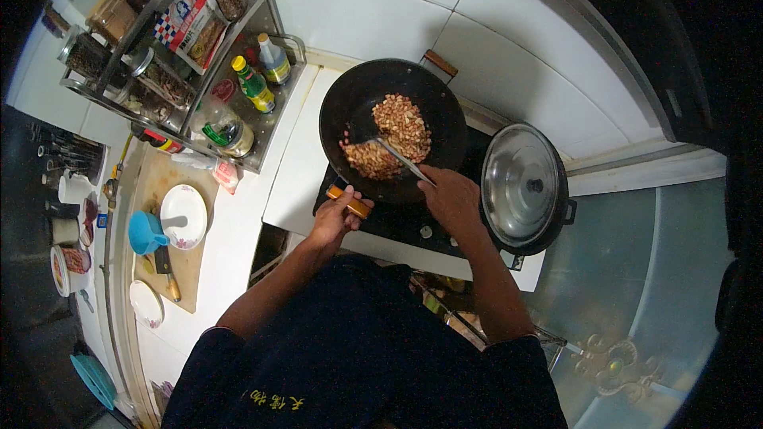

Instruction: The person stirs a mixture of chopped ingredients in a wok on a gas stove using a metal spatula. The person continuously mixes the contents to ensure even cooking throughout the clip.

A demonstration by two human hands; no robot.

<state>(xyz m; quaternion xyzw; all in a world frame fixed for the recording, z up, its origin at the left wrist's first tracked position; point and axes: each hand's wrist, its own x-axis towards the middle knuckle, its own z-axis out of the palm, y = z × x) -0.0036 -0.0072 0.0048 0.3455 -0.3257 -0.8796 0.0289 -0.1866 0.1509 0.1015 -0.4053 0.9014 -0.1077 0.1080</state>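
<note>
A black wok (pixel 351 101) sits on the stove (pixel 393 223), tilted a little in view. Reddish-brown peanuts or similar small pieces (pixel 405 125) lie across its bottom in a heap. My left hand (pixel 337 217) grips the wok's wooden handle (pixel 356 205) on the near side. In my right hand (pixel 450 193) is a metal spatula (pixel 402 159), its blade down among the pieces at the heap's near left. The wok's other wooden handle (pixel 441 63) points towards the tiled wall.
Right of the wok stands a second pan with a glass lid (pixel 515 182). On the left, a metal rack (pixel 268 6) holds jars and bottles. A cutting board (pixel 194 274) bears a white plate (pixel 194 208), a blue ladle-like cup (pixel 145 232) and a knife (pixel 162 259).
</note>
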